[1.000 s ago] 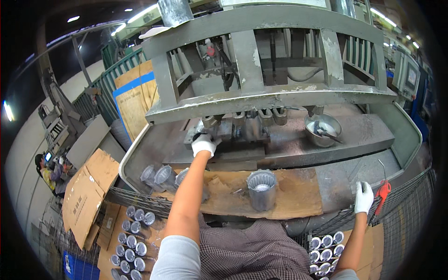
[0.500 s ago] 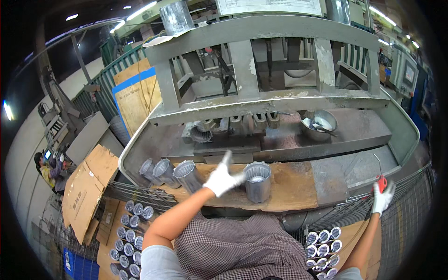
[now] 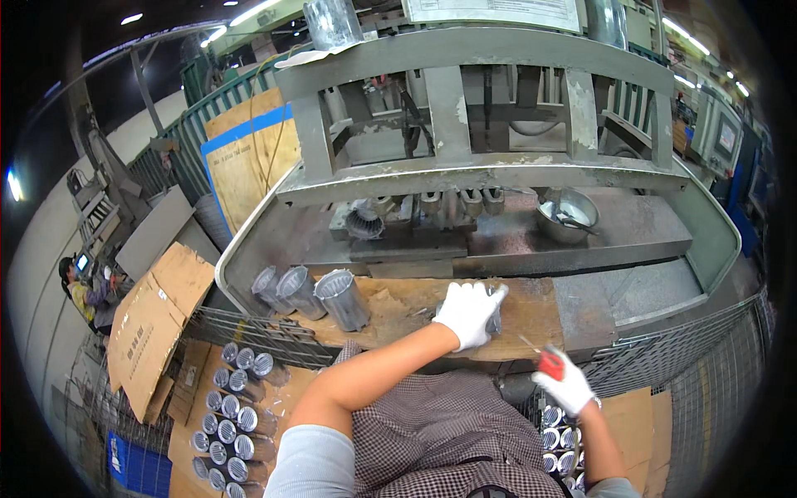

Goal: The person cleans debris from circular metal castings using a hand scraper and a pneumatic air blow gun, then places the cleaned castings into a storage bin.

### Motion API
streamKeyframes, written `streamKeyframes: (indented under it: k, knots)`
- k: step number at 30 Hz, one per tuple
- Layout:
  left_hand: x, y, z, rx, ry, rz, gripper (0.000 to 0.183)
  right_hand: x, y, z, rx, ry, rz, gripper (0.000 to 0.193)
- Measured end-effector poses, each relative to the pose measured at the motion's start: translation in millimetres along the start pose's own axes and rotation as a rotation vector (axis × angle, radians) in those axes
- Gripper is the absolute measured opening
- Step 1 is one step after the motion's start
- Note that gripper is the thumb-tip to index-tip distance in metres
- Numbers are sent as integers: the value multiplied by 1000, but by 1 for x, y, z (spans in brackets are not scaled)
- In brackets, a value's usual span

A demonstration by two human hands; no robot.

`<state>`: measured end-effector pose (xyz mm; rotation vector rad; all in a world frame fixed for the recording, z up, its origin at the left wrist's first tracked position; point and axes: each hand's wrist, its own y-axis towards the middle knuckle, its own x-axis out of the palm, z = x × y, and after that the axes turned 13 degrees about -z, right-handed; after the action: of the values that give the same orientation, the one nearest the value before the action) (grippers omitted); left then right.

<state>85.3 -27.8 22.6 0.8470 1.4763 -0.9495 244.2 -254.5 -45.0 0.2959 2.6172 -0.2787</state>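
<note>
My white-gloved left hand (image 3: 466,315) grips a grey ribbed metal cylinder (image 3: 496,323) from above, covering most of it. The cylinder rests on a brown board (image 3: 531,319) in front of me. In my gloved right hand (image 3: 571,388), fingers close around a red-handled tool (image 3: 550,362) with a thin metal rod. The rod points up and left toward the cylinder, and a gap separates the two. Left of my left hand stand more ribbed cylinders: the nearest one (image 3: 342,300), a middle one (image 3: 300,293) and a far-left one (image 3: 266,288).
A grey machine frame (image 3: 498,46) rises behind the board. A metal bowl (image 3: 569,232) with a utensil sits on the ledge. Rows of upright cylinders (image 3: 245,419) stand lower left, others (image 3: 550,438) lower right. Wire mesh (image 3: 656,357) borders the board. Another person (image 3: 81,299) is far left.
My left hand has moved right and closed on the cylinder. My right hand has brought the red-handled tool in from the far right toward it. The view has shifted slightly.
</note>
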Motion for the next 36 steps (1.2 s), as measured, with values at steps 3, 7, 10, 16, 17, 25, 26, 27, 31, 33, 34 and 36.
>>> streamKeyframes:
  k: [3,7,10,16,17,25,26,27,31,33,34,36]
  knots:
    - [-3,-3,0,22,-15,-27,78,37,35,3,48,58,35,72]
    - [6,-15,-9,27,-38,50,79,63,67,17,-32,120,-52,71]
    - [12,-28,-22,147,-148,293,76,71,65,-4,-79,193,-158,66]
    - [9,-46,-40,239,-241,471,67,73,55,-38,-100,73,-265,66]
    - [14,-45,-41,243,-246,465,67,65,52,-53,-51,25,-287,67]
    - [19,-39,-35,215,-209,495,66,43,48,-41,23,-161,-225,70]
    - [19,-39,-35,212,-197,483,67,43,48,-41,41,-173,-225,70]
    - [20,-39,-35,209,-184,470,67,44,48,-41,58,-185,-227,69]
    - [24,-41,-37,181,-167,501,72,52,48,-52,20,-115,-201,68]
    - [22,-42,-40,161,-189,458,73,56,52,-65,16,-47,-281,68]
    - [22,-43,-42,163,-254,464,73,58,55,-68,1,-50,-266,65]
    - [20,-45,-45,168,-317,469,74,51,60,-74,33,-127,-288,63]
